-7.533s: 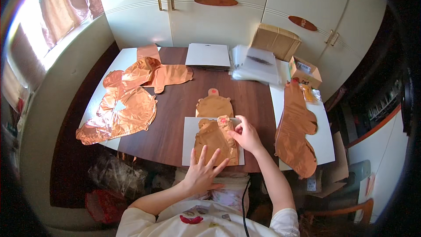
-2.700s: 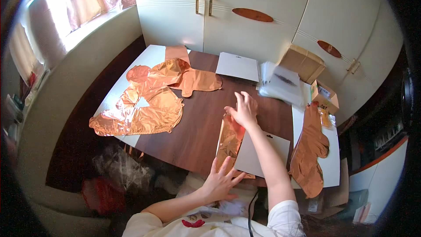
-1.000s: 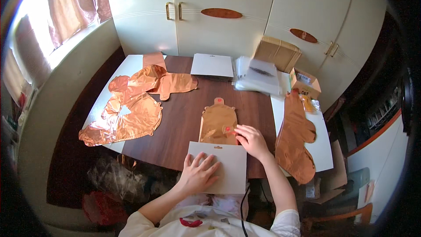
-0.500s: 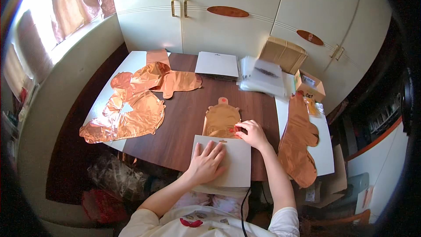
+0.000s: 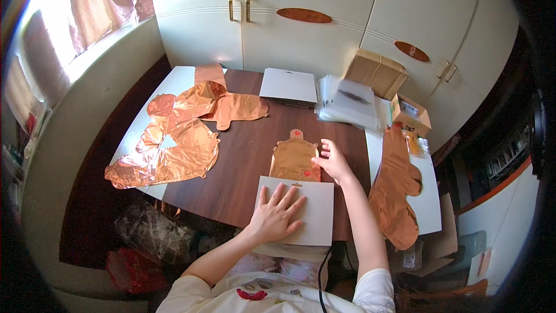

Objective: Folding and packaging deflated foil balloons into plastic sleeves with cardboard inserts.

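Observation:
A flat white card with a hang slot lies at the near edge of the table. My left hand rests on it, palm down and fingers spread. From the card's far edge extends a copper-coloured flat foil balloon, with a red dot on its top tab and another lower down. Whether its near end runs under the card is hidden. At the balloon's right edge is my right hand, fingers apart and thumb close to the foil, with nothing seen in its grasp.
More copper foil balloons are heaped at the left, and folded ones lie at the right. Behind are a stack of white cards, clear plastic sleeves, a cardboard box and a small open box. White cabinets stand beyond.
My right hand has let go of the foil near the lower red dot; its fingers have opened and moved slightly up and right. My left hand stays on the card, fingers a little wider.

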Motion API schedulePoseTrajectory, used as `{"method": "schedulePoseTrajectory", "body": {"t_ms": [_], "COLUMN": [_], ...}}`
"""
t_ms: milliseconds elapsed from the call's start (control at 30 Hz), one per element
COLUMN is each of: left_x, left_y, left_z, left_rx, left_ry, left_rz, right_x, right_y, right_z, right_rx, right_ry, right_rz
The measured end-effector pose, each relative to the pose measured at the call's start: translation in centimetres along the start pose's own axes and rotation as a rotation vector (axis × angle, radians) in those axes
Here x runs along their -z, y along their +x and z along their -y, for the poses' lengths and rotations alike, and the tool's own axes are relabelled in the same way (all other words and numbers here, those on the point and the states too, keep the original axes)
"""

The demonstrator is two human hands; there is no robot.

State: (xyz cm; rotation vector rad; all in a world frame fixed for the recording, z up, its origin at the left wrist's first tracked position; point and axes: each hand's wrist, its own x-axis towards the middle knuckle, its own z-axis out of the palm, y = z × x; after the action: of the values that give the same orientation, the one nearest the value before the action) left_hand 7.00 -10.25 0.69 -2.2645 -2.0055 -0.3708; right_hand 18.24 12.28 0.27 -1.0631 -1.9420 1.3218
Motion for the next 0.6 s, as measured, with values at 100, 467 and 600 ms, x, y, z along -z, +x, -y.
{"method": "schedulePoseTrajectory", "body": {"t_ms": [100,467,600], "left_x": [0.0,0.1,0.1], "left_y": [-0.1,0.1,-0.2], "left_z": [0.1,-0.1,0.1], "left_rx": [0.006,0.008,0.026], "left_ry": [-0.001,-0.012,-0.007], "left_rz": [-0.001,0.007,0.002], "right_x": [-0.3,0.7,0.7], "right_y": [0.8,-0.6,-1.7], "right_z": [1.2,1.2,2.5], "right_rx": [-0.121,-0.127,-0.071], "right_ry": [0.177,0.075,0.073], "right_rz": [0.056,0.255,0.312]}}
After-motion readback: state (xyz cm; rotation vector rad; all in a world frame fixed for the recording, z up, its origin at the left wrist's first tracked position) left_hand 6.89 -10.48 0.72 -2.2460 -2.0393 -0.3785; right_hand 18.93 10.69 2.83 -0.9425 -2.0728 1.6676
